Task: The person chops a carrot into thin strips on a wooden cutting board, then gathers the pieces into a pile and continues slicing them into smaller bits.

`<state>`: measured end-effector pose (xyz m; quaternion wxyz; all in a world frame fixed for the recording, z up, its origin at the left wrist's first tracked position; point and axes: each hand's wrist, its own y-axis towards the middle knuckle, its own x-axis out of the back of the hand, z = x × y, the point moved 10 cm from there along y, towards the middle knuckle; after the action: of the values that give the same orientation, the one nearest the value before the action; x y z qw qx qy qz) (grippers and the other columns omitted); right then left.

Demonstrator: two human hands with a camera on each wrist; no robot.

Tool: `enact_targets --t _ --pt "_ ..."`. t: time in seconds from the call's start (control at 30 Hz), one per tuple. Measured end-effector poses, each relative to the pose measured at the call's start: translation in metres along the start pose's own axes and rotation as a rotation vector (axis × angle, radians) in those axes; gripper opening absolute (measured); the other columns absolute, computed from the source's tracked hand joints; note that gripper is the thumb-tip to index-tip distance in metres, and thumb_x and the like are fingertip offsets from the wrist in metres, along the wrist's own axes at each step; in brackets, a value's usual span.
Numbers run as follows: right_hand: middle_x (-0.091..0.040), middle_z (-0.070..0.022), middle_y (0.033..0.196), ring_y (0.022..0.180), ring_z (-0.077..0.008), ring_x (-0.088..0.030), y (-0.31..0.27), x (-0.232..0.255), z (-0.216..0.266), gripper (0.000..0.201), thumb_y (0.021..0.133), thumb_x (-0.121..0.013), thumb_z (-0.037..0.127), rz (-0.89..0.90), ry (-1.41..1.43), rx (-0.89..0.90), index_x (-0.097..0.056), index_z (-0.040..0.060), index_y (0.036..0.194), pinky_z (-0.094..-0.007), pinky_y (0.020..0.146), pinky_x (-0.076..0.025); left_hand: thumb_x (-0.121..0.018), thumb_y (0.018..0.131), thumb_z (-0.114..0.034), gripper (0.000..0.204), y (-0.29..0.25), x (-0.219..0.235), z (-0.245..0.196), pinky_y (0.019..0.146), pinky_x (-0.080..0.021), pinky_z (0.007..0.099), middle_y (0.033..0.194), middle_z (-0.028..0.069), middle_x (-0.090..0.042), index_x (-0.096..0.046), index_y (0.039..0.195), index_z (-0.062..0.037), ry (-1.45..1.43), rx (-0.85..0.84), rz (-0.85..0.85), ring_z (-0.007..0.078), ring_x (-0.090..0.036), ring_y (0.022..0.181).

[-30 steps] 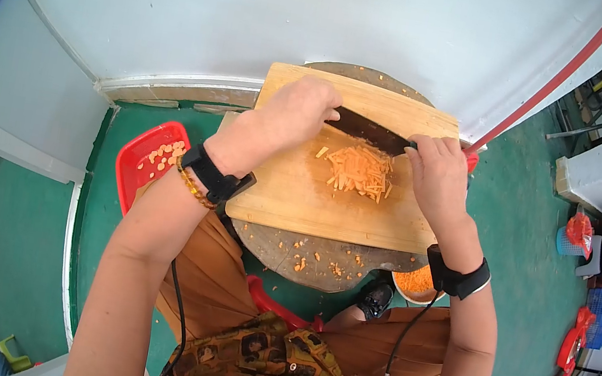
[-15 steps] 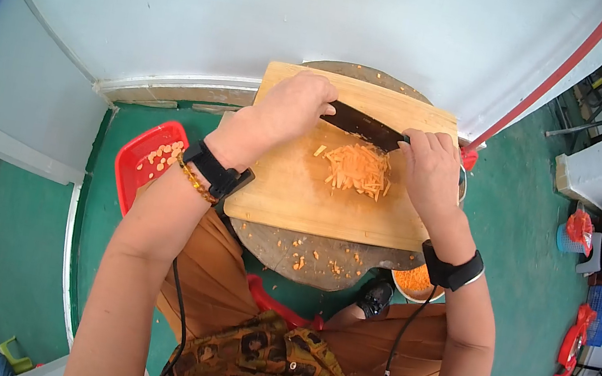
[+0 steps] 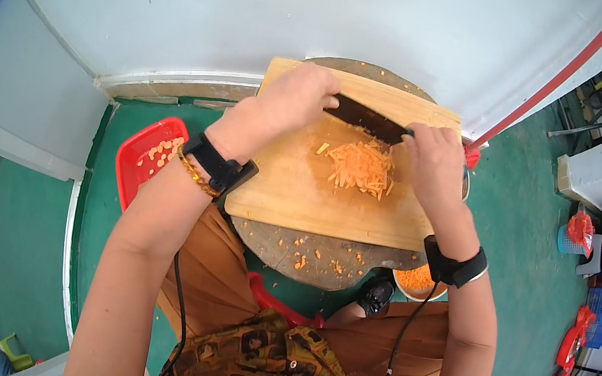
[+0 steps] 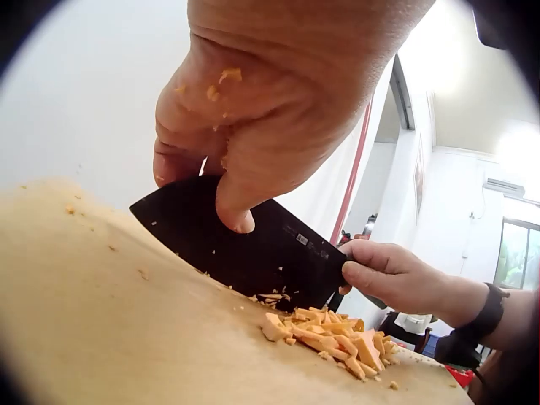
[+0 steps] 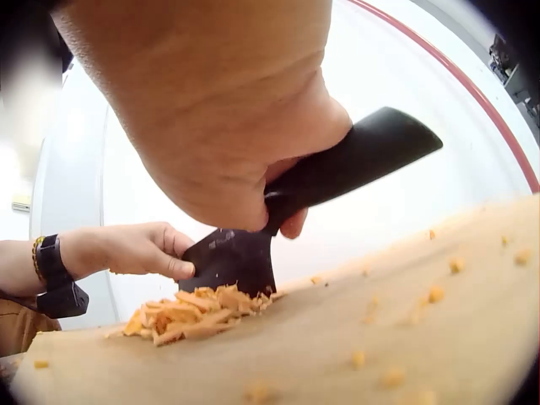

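Note:
A black cleaver (image 3: 368, 120) is held across a wooden cutting board (image 3: 273, 191), its edge at the far side of a pile of orange strips that look like carrot (image 3: 361, 168). My left hand (image 3: 291, 100) pinches the blade's tip end, thumb on the near face, fingers behind it. In the left wrist view, orange crumbs stick to that hand (image 4: 261, 110). The right hand (image 3: 438, 166) grips the handle where it meets the blade; most of the black handle (image 5: 371, 160) juts past the palm in the right wrist view. Small bits cling along the blade's lower edge.
The board lies on a round wooden stump (image 3: 268, 248) strewn with orange crumbs, close to a white wall (image 3: 265, 17). At left sits a red basin (image 3: 128, 168) with orange slices; beneath my right forearm stands a bowl (image 3: 422, 294) of chopped orange bits.
Both hands and the cleaver have shifted slightly toward the wall, so the blade sits farther back from the pile. The grip is the same, and the pile keeps its shape.

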<state>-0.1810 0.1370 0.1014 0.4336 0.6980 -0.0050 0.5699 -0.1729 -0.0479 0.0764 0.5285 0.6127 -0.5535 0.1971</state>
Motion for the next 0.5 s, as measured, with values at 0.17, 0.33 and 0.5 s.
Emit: enact_targets --t 0.17,0.33,0.5 --pt "-0.064 -0.0052 0.08 0.084 -0.0269 -0.058 0.006 0.008 0.002 0.012 0.081 -0.071 0.017 -0.007 -0.029 -0.001 -0.065 0.01 0.089 -0.04 0.073 -0.045 -0.068 0.081 -0.007 0.019 0.003 0.0 0.007 0.076 -0.047 0.0503 0.082 0.0243 -0.06 -0.054 0.073 0.0039 -0.03 0.081 0.076 0.0442 -0.057 0.085" --pt "-0.064 -0.0045 0.08 0.084 -0.0264 -0.058 0.001 -0.01 -0.005 0.013 0.08 -0.072 0.017 0.017 -0.011 0.003 -0.064 0.0105 0.089 -0.0397 0.073 -0.045 -0.068 0.081 -0.008 0.021 0.002 -0.003 0.002 0.074 -0.046 0.0509 0.08 0.0248 -0.059 -0.054 0.073 0.0048 0.013 0.024 0.059 0.045 -0.057 0.083" --pt "-0.064 -0.0038 0.079 0.084 -0.0261 -0.058 0.005 0.002 -0.001 0.012 0.08 -0.072 0.017 -0.024 -0.043 0.003 -0.064 0.0107 0.087 -0.04 0.073 -0.045 -0.069 0.081 -0.008 0.022 0.002 -0.006 0.009 0.073 -0.046 0.0506 0.08 0.0251 -0.059 -0.053 0.073 0.0049 -0.065 0.107 0.073 0.045 -0.057 0.082"
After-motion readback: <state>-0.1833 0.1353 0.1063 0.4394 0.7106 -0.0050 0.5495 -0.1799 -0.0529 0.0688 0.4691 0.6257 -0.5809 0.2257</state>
